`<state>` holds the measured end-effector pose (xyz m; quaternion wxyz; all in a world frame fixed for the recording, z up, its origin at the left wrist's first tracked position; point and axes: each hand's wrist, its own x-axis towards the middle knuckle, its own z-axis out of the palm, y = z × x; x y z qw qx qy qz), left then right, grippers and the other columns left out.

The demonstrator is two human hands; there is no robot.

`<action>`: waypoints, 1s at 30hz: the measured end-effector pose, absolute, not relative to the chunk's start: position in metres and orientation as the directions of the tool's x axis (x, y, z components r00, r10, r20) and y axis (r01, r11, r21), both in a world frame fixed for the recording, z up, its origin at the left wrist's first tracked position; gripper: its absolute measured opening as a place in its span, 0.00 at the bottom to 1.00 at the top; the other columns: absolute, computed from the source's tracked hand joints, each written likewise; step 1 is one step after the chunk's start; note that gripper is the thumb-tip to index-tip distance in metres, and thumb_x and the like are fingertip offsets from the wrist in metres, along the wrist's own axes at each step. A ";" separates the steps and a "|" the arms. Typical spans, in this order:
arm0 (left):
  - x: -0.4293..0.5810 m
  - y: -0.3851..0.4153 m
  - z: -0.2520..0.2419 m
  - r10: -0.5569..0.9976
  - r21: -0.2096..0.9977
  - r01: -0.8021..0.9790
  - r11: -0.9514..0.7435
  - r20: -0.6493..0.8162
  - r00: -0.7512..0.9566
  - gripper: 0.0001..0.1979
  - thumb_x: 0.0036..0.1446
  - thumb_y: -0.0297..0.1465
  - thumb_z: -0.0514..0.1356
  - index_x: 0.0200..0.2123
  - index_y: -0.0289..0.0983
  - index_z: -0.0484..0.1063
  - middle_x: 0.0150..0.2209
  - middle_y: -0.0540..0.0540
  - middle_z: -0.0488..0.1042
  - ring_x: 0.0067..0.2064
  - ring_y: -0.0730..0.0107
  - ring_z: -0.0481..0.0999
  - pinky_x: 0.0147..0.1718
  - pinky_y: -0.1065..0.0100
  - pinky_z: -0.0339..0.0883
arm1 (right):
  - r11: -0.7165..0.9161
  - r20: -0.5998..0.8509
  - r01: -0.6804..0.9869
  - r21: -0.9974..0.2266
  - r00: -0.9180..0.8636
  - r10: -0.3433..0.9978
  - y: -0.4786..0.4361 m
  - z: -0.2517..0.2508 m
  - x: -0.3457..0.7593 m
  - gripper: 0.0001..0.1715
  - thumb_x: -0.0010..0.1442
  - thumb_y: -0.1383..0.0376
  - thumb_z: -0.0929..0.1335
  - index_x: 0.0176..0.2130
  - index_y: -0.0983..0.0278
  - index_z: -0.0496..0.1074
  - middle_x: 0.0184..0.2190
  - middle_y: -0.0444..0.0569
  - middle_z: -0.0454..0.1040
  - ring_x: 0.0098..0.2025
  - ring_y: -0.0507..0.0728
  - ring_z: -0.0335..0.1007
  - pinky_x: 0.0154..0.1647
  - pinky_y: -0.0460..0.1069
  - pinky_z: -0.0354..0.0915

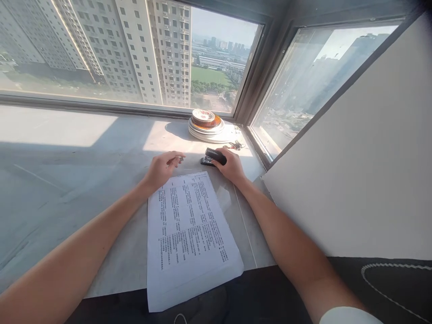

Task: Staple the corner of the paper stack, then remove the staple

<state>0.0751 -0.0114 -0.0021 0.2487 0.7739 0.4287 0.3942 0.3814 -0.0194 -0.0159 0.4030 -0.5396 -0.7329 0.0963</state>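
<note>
A black stapler (216, 156) stands on the pale marble sill (121, 164), its upper arm raised from the base and some silvery metal showing between. My right hand (232, 164) is closed round its rear end. To the left, my left hand (162, 170) is held in a pinch, with a small greyish piece at the fingertips that is too small to name. Below both hands lies a printed sheet of paper (189, 225), turned sideways, its near edge hanging over the front of the sill. The left wrist is close to the sheet's upper left corner.
Behind the stapler, a stack of plates (205, 126) stands near the window corner. A small bunch of keys or trinkets (236, 145) lies beside it. Window frames (251, 90) close off the back, and a white wall (364, 148) rises on the right.
</note>
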 end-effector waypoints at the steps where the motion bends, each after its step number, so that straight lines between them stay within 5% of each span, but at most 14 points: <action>1: 0.078 -0.014 -0.002 0.853 0.748 0.423 -0.512 0.387 0.349 0.16 0.73 0.39 0.59 0.54 0.41 0.83 0.43 0.43 0.86 0.41 0.62 0.83 0.46 0.58 0.80 | 0.409 0.485 0.713 -0.570 -0.110 0.867 -0.020 -0.016 0.380 0.18 0.65 0.59 0.74 0.53 0.57 0.77 0.50 0.51 0.84 0.51 0.64 0.78 0.55 0.58 0.71; 8: 0.081 -0.017 -0.001 0.860 0.774 0.393 -0.497 0.377 0.344 0.18 0.65 0.43 0.68 0.52 0.40 0.86 0.49 0.41 0.88 0.46 0.56 0.86 0.55 0.50 0.82 | 0.431 0.444 0.701 -0.568 -0.180 0.878 -0.023 -0.010 0.373 0.20 0.66 0.60 0.74 0.56 0.56 0.76 0.53 0.51 0.83 0.55 0.65 0.78 0.59 0.59 0.71; 14: 0.064 -0.009 0.006 0.816 0.593 0.594 -0.544 0.538 0.211 0.11 0.66 0.31 0.62 0.41 0.41 0.86 0.45 0.44 0.88 0.48 0.57 0.86 0.55 0.53 0.80 | 0.422 0.445 0.722 -0.549 -0.175 0.878 -0.024 -0.011 0.373 0.19 0.66 0.60 0.74 0.56 0.57 0.76 0.53 0.52 0.82 0.54 0.65 0.77 0.59 0.60 0.70; 20: 0.026 0.013 0.006 0.878 0.496 0.823 -0.276 0.479 0.006 0.14 0.59 0.22 0.58 0.37 0.41 0.84 0.47 0.43 0.87 0.52 0.49 0.84 0.58 0.48 0.76 | 0.449 0.483 0.708 -0.545 -0.173 0.858 -0.024 -0.012 0.375 0.18 0.66 0.59 0.74 0.55 0.57 0.76 0.52 0.51 0.83 0.52 0.64 0.78 0.56 0.59 0.71; 30: 0.029 0.025 -0.012 0.905 0.490 0.813 -0.316 0.414 0.102 0.14 0.57 0.25 0.60 0.39 0.40 0.86 0.43 0.41 0.87 0.44 0.50 0.85 0.50 0.51 0.78 | 0.302 0.452 0.781 -0.547 -0.028 0.892 -0.029 -0.007 0.376 0.14 0.63 0.52 0.75 0.37 0.57 0.72 0.32 0.45 0.78 0.35 0.59 0.72 0.40 0.54 0.65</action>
